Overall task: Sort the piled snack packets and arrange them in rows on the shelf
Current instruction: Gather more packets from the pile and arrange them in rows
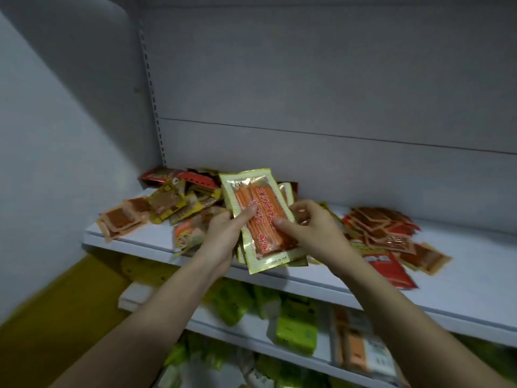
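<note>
A long packet with a yellow-green border and orange sticks (258, 203) is held tilted above the white shelf (419, 292). My left hand (223, 236) grips its left edge, thumb on the front. My right hand (305, 225) pinches its right edge, thumb on the front. More green-edged packets are stacked under it. A mixed pile of red, yellow and brown packets (173, 200) lies at the shelf's back left. Flat orange-brown packets (120, 219) lie at the left end. Red and brown packets (380, 228) are heaped on the right.
A large red packet (389, 271) lies near the shelf's front edge on the right. The lower shelf (293, 326) carries green and orange packets. A grey back panel and a perforated upright (152, 93) close the shelf. A yellow floor shows at lower left.
</note>
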{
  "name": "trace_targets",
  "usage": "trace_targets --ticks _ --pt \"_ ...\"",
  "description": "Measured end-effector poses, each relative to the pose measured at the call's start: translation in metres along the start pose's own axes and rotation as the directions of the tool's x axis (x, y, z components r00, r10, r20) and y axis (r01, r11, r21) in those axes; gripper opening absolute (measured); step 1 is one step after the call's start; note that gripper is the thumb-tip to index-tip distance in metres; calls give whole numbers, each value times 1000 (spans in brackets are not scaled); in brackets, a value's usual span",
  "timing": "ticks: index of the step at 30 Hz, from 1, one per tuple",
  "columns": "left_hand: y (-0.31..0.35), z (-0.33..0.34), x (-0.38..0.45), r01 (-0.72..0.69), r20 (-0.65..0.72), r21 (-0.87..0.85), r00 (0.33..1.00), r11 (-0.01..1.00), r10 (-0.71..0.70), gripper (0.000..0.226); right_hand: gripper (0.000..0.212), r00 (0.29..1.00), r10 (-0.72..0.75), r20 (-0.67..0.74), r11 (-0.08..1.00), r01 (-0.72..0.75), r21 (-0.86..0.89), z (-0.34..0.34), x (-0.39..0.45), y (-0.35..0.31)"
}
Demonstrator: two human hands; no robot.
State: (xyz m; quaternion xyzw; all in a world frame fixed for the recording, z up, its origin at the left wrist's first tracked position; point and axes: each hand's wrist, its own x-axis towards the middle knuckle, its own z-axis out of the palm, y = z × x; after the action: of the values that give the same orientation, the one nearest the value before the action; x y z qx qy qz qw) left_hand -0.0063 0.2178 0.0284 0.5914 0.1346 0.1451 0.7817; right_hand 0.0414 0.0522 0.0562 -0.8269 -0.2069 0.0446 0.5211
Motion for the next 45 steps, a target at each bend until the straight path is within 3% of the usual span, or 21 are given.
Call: trace_targets --ticks 6,11,15,18,22,29,34,38,41,45 --pt "-51 137 -54 48 159 32 986 998 -52 26 38 964 186 -191 978 -164 125 -127 -84 59" --pt "-85 249 -70 94 305 44 947 995 -103 37 32 880 268 -392 937 -143 319 -228 -137 106" --pt "-119 333 -72 138 416 42 898 990 -143 26 24 805 286 -519 943 -140 303 -294 -159 154" --pt "-149 393 -66 162 451 82 874 983 -182 33 18 806 258 -532 962 -163 220 -334 -164 190" --pt "-195 480 -46 159 480 100 857 982 -188 39 27 816 257 -518 966 -207 153 -395 -159 240" --pt "-241 635 -30 170 536 79 824 982 -186 40 27 729 404 -553 907 -399 136 -532 -145 306" --pt "-263 718 -32 159 585 77 792 984 -173 34 26 646 436 -627 885 -433 170 -599 -151 347" --pt "-272 773 -35 124 622 62 771 990 -136 30 26 626 436 -647 888 -417 195 -654 -156 368" --pt "-279 811 -35 109 612 47 783 993 -115 27 24 620 423 -661 893 -407 191 -705 -157 384" --pt "-300 850 -33 106 515 76 847 991 -130 34 18 623 399 -672 902 -397 168 -787 -157 426"
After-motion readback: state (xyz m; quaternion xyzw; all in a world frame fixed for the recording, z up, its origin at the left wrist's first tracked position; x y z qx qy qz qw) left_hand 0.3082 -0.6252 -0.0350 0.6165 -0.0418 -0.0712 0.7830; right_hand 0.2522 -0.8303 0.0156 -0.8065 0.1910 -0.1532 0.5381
